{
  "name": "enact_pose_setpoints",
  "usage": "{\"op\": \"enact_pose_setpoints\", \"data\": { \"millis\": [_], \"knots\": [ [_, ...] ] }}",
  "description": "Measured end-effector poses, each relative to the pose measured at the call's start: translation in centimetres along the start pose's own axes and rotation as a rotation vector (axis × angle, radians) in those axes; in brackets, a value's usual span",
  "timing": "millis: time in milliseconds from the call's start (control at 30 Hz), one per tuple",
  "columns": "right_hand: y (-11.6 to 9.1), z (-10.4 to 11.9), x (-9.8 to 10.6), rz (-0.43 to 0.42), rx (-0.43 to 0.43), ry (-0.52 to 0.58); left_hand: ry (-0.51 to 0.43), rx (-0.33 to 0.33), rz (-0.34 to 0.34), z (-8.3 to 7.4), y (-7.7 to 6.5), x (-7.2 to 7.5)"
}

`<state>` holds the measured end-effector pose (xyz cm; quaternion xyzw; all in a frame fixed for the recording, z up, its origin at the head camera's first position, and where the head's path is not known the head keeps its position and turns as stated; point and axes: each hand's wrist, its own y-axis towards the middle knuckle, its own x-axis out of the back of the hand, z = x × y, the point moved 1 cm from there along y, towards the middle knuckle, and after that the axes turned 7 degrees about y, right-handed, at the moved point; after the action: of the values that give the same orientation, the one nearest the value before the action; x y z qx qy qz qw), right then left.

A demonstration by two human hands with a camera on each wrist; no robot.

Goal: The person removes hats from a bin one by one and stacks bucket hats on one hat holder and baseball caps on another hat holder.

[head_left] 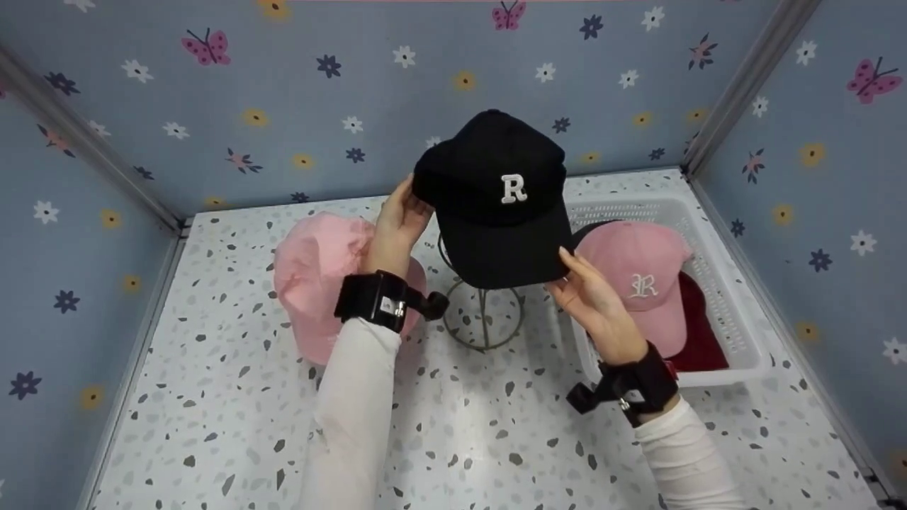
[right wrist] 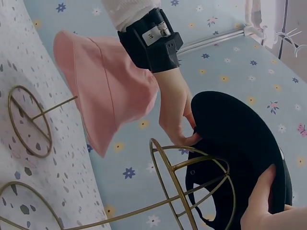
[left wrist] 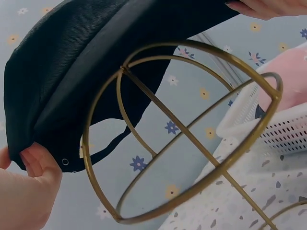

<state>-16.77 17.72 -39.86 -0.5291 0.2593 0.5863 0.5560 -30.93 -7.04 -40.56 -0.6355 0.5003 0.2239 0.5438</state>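
blue wall panels printed with flowers and butterflies enclose a white, grey-speckled tabletop. at the right side of the tabletop sits a white perforated plastic basket. a black fabric baseball cap is held raised and tilted between both hands, above the tabletop's middle. to its left, a pink fabric bucket hat rests raised off the surface. a gold-coloured metal wire stand, with domed head and round base, stands upright; its head is close to the underside of the black cap, contact cannot be determined. inside the basket, a pink baseball cap with a white letter lies over a dark red item. the left hand pinches the black cap's rear edge beside the strap. the right hand grips its brim, thumb against the underside. black wrist devices are strapped on both wrists. a white letter r marks the black cap's front.
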Motion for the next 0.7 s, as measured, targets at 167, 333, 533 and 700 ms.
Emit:
{"op": "enact_pose_setpoints", "data": {
  "millis": [167, 333, 533, 700],
  "knots": [
    [0.0, -0.4, 0.5, -0.059, -0.005, -0.014, 0.015, 0.017, 0.010, 0.4, 2.5, 2.1],
    [-0.1, -0.9, 1.0, -0.108, 0.005, -0.021, 0.087, 0.023, -0.060, 0.9, 0.6, 1.6],
    [-0.5, -1.5, 1.4, -0.088, 0.017, -0.048, 0.143, 0.030, -0.053, 1.4, -1.1, 1.5],
    [-1.0, -1.8, 1.9, -0.106, 0.012, -0.051, 0.181, 0.030, -0.076, 1.8, -1.0, 2.1]
  ]
}}
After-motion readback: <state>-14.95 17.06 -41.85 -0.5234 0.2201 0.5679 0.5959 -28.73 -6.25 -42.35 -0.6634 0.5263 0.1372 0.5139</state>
